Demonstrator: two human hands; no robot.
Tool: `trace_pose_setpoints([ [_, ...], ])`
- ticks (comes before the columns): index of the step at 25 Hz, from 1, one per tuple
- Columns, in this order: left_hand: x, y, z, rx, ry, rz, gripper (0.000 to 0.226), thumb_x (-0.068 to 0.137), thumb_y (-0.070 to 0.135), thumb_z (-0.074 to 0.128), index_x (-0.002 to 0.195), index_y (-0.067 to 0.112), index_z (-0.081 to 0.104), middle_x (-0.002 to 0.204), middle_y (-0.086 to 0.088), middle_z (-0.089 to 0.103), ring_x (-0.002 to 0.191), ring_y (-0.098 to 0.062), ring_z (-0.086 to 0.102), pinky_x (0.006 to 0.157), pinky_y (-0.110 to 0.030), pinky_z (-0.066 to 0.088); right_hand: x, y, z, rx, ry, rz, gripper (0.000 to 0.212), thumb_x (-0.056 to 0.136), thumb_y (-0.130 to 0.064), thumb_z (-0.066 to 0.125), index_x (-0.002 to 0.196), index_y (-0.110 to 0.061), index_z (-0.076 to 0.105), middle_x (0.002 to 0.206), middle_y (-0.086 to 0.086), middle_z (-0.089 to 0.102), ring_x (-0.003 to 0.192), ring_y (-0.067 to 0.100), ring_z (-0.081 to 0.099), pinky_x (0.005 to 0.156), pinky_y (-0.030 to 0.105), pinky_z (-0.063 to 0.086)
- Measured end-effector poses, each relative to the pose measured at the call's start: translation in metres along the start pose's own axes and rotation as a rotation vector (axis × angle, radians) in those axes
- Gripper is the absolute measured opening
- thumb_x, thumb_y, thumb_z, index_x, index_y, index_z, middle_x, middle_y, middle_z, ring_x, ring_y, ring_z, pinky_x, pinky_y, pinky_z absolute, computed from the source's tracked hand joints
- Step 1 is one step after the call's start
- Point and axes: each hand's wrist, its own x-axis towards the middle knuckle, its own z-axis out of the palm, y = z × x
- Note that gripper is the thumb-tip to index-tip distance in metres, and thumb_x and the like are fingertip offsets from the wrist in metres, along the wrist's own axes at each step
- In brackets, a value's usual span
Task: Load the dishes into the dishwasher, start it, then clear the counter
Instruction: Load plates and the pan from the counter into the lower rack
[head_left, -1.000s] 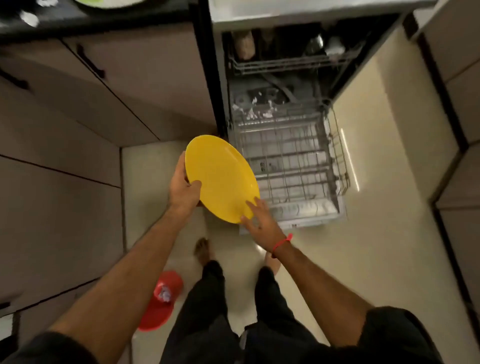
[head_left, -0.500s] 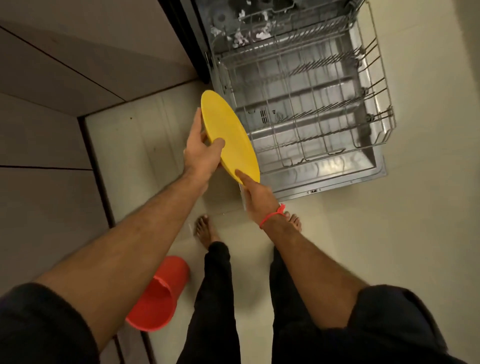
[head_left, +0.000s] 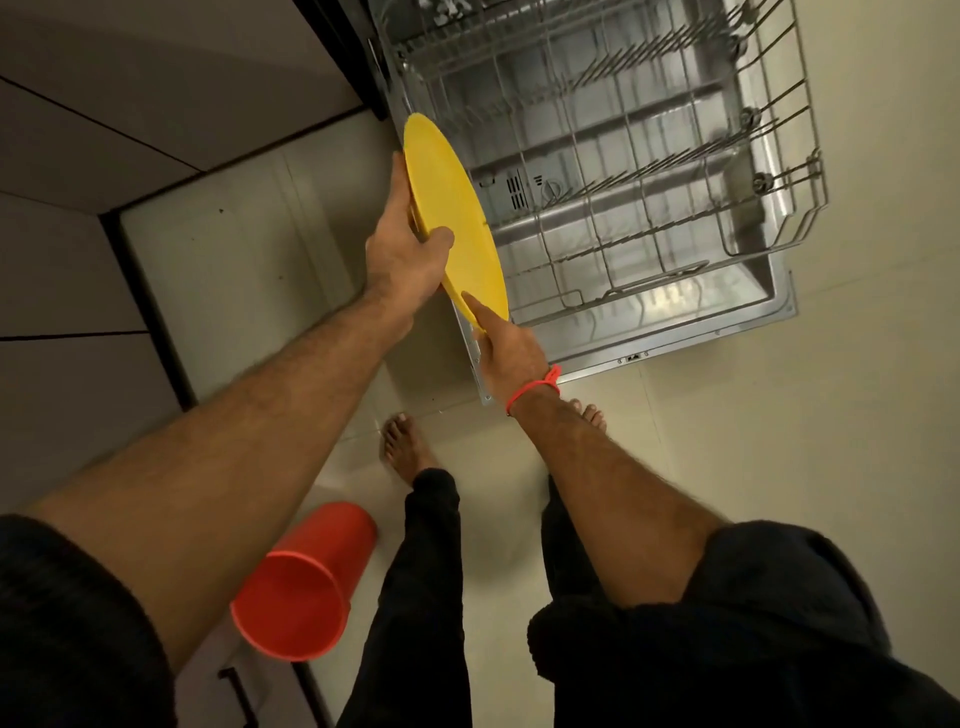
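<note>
A yellow plate (head_left: 457, 218) is held nearly on edge at the left side of the pulled-out lower dishwasher rack (head_left: 623, 171). My left hand (head_left: 402, 249) grips its left rim, thumb on the face and fingers behind. My right hand (head_left: 506, 345), with a red thread at the wrist, holds the plate's lower edge with its fingers curled under it. The wire rack looks bare of dishes and sits over the open dishwasher door (head_left: 675, 332).
A red plastic bucket (head_left: 301, 582) stands on the floor by my left leg. Grey cabinet fronts (head_left: 104, 182) line the left side. My bare feet (head_left: 402, 447) stand on the pale tile floor just before the door's front edge.
The view has tipped further down and closer to the rack. The plate has turned from face-up to nearly on edge and moved toward the rack's left side; both hands keep hold of it.
</note>
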Motion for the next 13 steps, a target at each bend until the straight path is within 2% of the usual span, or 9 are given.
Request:
trace_pose_setpoints([
  [2,-0.003,0.009,0.000,0.078,0.033,0.063,0.082,0.092,0.018,0.059,0.161,0.036,0.018,0.113,0.014,0.062,0.102,-0.008,0.061,0.069,-0.006,0.048,-0.009,-0.006,-0.003,-0.005,0.039,0.016,0.053,0.101,-0.009,0.046,0.150,-0.025,0.039,0.109,0.022,0.068,0.097,0.038,0.064,0.078,0.042,0.052],
  [4,-0.013,0.016,-0.002,0.118,0.054,0.105,0.081,0.093,0.022,0.058,0.161,0.036,0.016,0.090,0.015,0.057,0.089,-0.008,0.059,0.059,-0.001,0.042,-0.023,-0.012,-0.002,0.008,0.067,0.011,0.050,0.100,-0.008,0.047,0.147,-0.022,0.044,0.104,0.021,0.069,0.093,0.039,0.065,0.073,0.042,0.052],
  [7,-0.022,0.012,-0.004,0.129,0.055,0.109,0.081,0.094,0.022,0.056,0.162,0.034,0.013,0.080,0.021,0.050,0.075,0.001,0.054,0.061,0.001,0.042,-0.028,-0.015,-0.001,0.009,0.063,0.005,0.050,0.099,-0.006,0.048,0.147,-0.020,0.045,0.103,0.021,0.070,0.093,0.039,0.065,0.073,0.042,0.053],
  [8,-0.019,0.009,-0.005,0.122,0.047,0.099,0.082,0.094,0.022,0.056,0.162,0.034,0.012,0.082,0.022,0.051,0.076,0.001,0.055,0.068,-0.002,0.047,-0.024,-0.015,-0.002,0.001,0.052,0.014,0.052,0.099,-0.005,0.048,0.148,-0.021,0.043,0.104,0.020,0.069,0.094,0.038,0.065,0.074,0.043,0.054],
  [10,-0.008,0.006,-0.007,0.084,0.025,0.045,0.083,0.094,0.025,0.056,0.161,0.038,0.010,0.092,0.021,0.057,0.088,-0.006,0.063,0.079,-0.027,0.061,-0.013,-0.014,-0.004,-0.044,0.025,0.026,0.055,0.098,-0.004,0.049,0.149,-0.024,0.040,0.106,0.019,0.069,0.095,0.036,0.065,0.076,0.044,0.055],
  [11,-0.001,0.006,-0.008,0.073,0.009,0.030,0.083,0.093,0.028,0.057,0.161,0.041,0.009,0.100,0.017,0.060,0.094,-0.012,0.065,0.079,-0.037,0.063,-0.007,-0.016,-0.005,-0.068,0.008,0.023,0.057,0.098,-0.004,0.050,0.149,-0.024,0.039,0.106,0.018,0.068,0.095,0.036,0.065,0.076,0.043,0.055],
  [13,0.009,0.007,-0.010,0.055,-0.037,0.016,0.083,0.094,0.034,0.058,0.160,0.042,0.008,0.117,0.010,0.061,0.103,-0.017,0.066,0.077,-0.043,0.064,0.002,-0.019,-0.003,-0.094,-0.028,0.019,0.057,0.099,-0.004,0.049,0.151,-0.025,0.036,0.108,0.017,0.067,0.096,0.035,0.064,0.078,0.041,0.053],
])
